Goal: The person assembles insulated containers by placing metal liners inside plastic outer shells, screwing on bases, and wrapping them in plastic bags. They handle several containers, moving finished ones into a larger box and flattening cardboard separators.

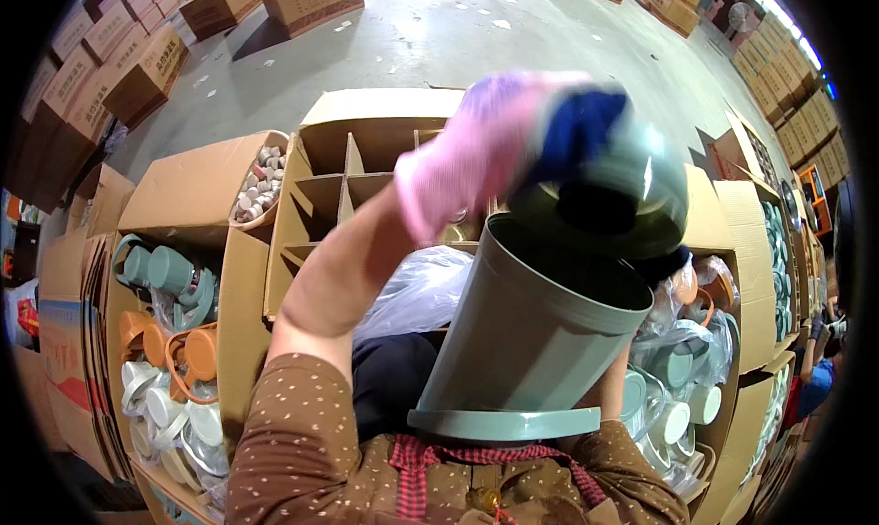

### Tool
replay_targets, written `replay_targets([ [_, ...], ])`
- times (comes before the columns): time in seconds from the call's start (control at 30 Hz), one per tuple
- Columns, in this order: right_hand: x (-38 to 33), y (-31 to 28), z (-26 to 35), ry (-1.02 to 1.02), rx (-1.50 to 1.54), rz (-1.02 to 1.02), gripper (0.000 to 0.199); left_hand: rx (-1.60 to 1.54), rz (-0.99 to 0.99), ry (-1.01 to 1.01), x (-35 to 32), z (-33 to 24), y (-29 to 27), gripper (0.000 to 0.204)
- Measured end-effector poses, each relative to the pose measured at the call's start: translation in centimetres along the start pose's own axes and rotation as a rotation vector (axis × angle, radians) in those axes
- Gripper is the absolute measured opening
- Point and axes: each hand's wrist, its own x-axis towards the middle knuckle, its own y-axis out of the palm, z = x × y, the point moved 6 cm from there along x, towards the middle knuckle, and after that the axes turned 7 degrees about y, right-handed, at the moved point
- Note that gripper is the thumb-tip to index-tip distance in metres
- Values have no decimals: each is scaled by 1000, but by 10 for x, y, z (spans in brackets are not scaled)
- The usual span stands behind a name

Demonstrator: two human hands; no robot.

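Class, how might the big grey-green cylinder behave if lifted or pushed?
The grey-green cylinder is probably stiff: its wall holds a smooth curve. Being round, it might roll if laid down. Open-topped, it may be hollow and light.

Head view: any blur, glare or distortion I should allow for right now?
Head view: the left hand and rounded green piece look motion-blurred; highlights shine on that piece; the green cylinder is dark inside; strip lights glare at upper right; cartons toward the left rim lean with fisheye distortion.
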Motion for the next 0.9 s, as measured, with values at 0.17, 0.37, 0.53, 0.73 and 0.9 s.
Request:
replay_targets([
  [0.17,11,-19,-34,43,24,-54,58,450,56,-383,-100,182,72,26],
  [0.37,3,-73,-77,110,49,-200,52,442,525,-479,-186,207,154,22],
  [0.53,3,-92,-102,153,83,-245,46,531,677,-565,-188,205,156,29],
  [0.73,0,-88,-110,207,219,-229,41,501,551,-435,-206,205,141,16],
  [0.9,-33,-64,-94,276,6,-97,48,585,611,-433,-152,156,72,22],
])
